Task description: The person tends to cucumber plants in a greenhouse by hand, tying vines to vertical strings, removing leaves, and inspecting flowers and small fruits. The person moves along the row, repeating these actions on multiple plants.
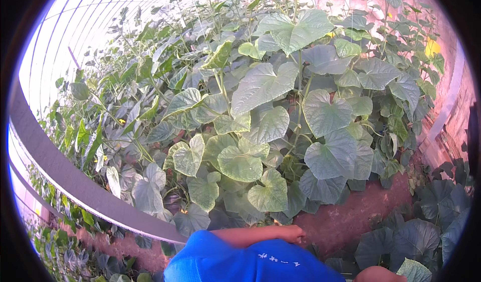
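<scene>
My left forearm reaches across the front of my blue shirt (240, 261), low in the picture. At its end my left hand (293, 234) shows its back, with the fingers curled downward. Whether anything is inside those fingers is hidden. Bare soil (338, 222) lies beyond the hand, and broad lobed cucumber leaves (267, 193) hang just above it. Part of my right arm (379, 275) enters at the bottom right edge beside a pale green leaf (415, 270); the right hand is out of view.
Dense cucumber vines (263, 86) climb on strings ahead. A grey curved beam (94, 195) crosses the left side. Greenhouse ribs (86, 22) arch at upper left. An earthen wall (460, 105) and a yellow card (432, 47) are at right. More leaves (413, 240) grow at lower right.
</scene>
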A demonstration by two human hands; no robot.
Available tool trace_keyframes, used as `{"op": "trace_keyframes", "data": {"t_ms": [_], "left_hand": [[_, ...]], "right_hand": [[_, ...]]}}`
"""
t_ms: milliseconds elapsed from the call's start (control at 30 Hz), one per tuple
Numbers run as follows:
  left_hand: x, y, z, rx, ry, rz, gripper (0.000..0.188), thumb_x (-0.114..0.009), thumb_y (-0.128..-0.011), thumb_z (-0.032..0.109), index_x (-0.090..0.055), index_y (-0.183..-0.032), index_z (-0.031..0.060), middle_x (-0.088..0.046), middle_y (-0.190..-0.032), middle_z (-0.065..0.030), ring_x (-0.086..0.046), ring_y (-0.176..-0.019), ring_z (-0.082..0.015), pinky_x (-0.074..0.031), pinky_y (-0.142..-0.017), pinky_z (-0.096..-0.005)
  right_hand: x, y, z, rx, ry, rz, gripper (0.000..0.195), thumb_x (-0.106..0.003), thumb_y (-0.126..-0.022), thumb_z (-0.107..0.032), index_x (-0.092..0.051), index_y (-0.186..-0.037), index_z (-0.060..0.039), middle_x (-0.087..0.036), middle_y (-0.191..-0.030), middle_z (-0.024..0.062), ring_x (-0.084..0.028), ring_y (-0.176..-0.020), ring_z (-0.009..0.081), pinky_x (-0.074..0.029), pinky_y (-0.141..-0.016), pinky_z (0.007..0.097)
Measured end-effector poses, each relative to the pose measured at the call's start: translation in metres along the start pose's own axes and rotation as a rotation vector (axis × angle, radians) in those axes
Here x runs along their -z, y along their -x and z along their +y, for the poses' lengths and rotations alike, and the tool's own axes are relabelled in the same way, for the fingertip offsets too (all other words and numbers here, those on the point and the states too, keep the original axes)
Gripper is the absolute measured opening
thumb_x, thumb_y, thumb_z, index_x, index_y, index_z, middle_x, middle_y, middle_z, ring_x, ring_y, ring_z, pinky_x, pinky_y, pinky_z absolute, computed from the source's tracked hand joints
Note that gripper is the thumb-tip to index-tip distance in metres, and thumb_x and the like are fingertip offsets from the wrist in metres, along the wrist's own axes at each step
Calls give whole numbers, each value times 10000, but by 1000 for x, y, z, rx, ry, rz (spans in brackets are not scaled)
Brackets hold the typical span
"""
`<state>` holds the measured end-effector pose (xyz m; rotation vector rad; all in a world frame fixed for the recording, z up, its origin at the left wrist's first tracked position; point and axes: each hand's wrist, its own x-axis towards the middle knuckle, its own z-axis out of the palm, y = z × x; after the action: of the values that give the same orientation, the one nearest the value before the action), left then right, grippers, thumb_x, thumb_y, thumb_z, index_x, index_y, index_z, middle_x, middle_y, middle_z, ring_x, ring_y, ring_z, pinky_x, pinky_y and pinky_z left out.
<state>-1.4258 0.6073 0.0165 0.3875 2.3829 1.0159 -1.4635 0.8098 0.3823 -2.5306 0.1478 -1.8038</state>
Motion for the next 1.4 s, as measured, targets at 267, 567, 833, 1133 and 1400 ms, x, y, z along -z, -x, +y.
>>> {"op": "trace_keyframes", "data": {"t_ms": [267, 567, 833, 1133, 1400], "left_hand": [[36, -38, -43, 7, 91, 145, 290, -637, -835, 203, -610, -1074, 42, -645, -1002, -204, -609, -976, -380, -485, -837, -447], [149, -106, -74, 113, 362, 554, 245, -614, -853, 155, -644, -1059, 25, -678, -959, -168, -668, -877, -291, -521, -786, -357], [176, -144, -58, 91, 427, 1165, 116, -603, -861, 81, -608, -955, 13, -643, -876, -150, -638, -787, -320, -508, -691, -369], [240, -165, -4, -3, 12, 1607, 191, -664, -784, 31, -605, -965, 44, -609, -900, -107, -600, -827, -300, -503, -698, -391], [185, -256, -91, 658, -67, 1027, 674, -651, -791, 177, -383, -1408, 132, -424, -1349, -197, -580, -1039, -343, -526, -832, -423]], "right_hand": [[73, 59, 15, -79, -82, 187, 202, -595, -901, -222, -691, -822, -62, -561, -567, 30, -520, -432, 100, -410, -465, 210], [146, 120, 119, -613, -560, 49, 490, -654, -884, -395, -671, -1028, 73, -610, -736, 67, -539, -509, 142, -348, -430, 261], [202, 143, 177, -682, -909, 84, 481, -606, -917, -398, -674, -1030, 65, -584, -719, 57, -504, -483, 127, -337, -419, 261], [268, 166, 211, -632, -1235, -221, 447, -610, -920, -362, -662, -1062, 59, -610, -794, 79, -567, -607, 159, -422, -527, 278], [281, 301, 270, -1620, -289, -450, 236, -623, -891, -80, -605, -1121, -27, -607, -899, 16, -562, -853, 76, -471, -776, 234]]}}
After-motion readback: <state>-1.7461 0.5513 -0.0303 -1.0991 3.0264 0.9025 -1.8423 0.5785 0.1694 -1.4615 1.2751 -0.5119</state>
